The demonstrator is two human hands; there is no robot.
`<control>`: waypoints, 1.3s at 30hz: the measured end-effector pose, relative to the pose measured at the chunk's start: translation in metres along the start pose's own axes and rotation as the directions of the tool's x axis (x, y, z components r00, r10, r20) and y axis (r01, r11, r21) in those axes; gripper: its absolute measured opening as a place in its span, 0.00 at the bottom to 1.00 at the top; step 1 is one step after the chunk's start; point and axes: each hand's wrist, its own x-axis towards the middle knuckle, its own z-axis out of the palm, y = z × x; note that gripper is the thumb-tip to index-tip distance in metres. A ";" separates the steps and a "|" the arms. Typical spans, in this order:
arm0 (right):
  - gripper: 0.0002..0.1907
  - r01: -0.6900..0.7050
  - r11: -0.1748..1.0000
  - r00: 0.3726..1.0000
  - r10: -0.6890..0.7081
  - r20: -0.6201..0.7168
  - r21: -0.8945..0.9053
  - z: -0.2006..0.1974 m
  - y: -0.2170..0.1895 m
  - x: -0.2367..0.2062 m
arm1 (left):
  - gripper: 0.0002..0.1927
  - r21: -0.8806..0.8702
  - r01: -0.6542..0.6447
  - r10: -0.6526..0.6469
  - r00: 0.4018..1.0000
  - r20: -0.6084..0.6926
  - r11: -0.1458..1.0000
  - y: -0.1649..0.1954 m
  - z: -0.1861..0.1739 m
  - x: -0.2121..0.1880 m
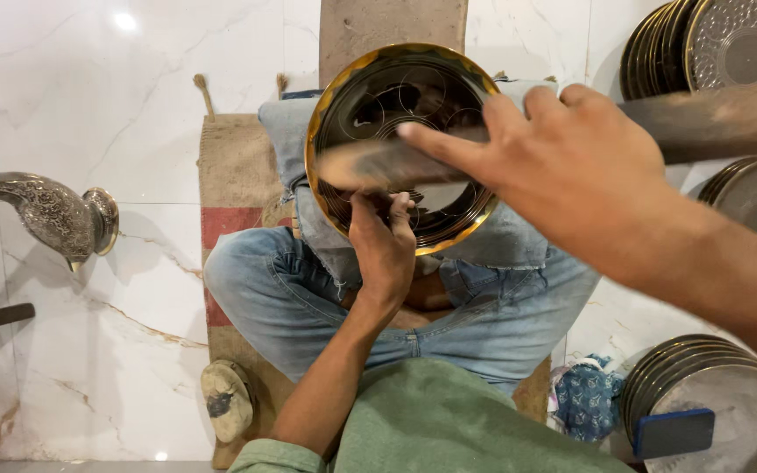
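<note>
A round brass plate (370, 101) with a gold rim and a dark centre engraved with circles stands tilted on my lap, resting on a blue denim cloth (519, 241). My left hand (383, 250) grips its lower edge from below. My right hand (571, 166) reaches in from the right with its forefinger stretched out, shut on a long, flat metal tool (711, 118). The tool lies across the plate's face and is blurred with motion. I sit cross-legged in jeans on a burlap mat (238, 166).
Stacks of similar round plates stand at the top right (659, 48), the right edge (755, 197) and the bottom right (703, 377), the last with a blue rectangular block (672, 432) on it. An ornate metal piece (54, 210) lies left on the marble floor. A blue cloth (584, 398) is by my knee.
</note>
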 end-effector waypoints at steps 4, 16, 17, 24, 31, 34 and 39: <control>0.46 -0.071 0.997 0.994 0.072 0.087 -0.014 0.003 0.004 -0.009 | 0.15 -0.014 -0.026 0.027 0.996 0.090 1.000 0.002 -0.005 0.011; 0.47 -0.390 0.909 0.910 0.356 0.212 0.150 0.046 0.019 -0.057 | 0.20 -0.007 -0.333 0.302 0.845 0.440 0.943 -0.002 -0.011 0.046; 0.45 -0.421 0.900 0.892 0.388 0.232 0.112 0.052 0.019 -0.065 | 0.20 -0.001 -0.330 0.289 0.825 0.485 0.944 -0.002 -0.011 0.047; 0.37 -0.496 0.729 0.849 0.521 0.089 0.471 0.096 -0.001 -0.099 | 0.17 -0.063 -0.341 0.280 0.639 0.716 0.938 0.001 -0.011 0.069; 0.33 -0.575 0.567 0.741 0.667 0.080 0.590 0.128 -0.038 -0.112 | 0.18 -0.047 -0.409 0.272 0.512 0.815 0.911 0.011 -0.012 0.079; 0.40 -0.603 0.541 0.713 0.696 0.091 0.587 0.137 -0.060 -0.127 | 0.22 -0.037 -0.153 0.123 0.610 0.783 0.988 0.014 -0.012 0.080; 0.44 -0.429 0.157 0.445 0.894 0.057 0.890 0.162 -0.097 -0.156 | 0.23 -0.056 -0.298 0.208 0.510 0.834 0.953 0.017 -0.005 0.099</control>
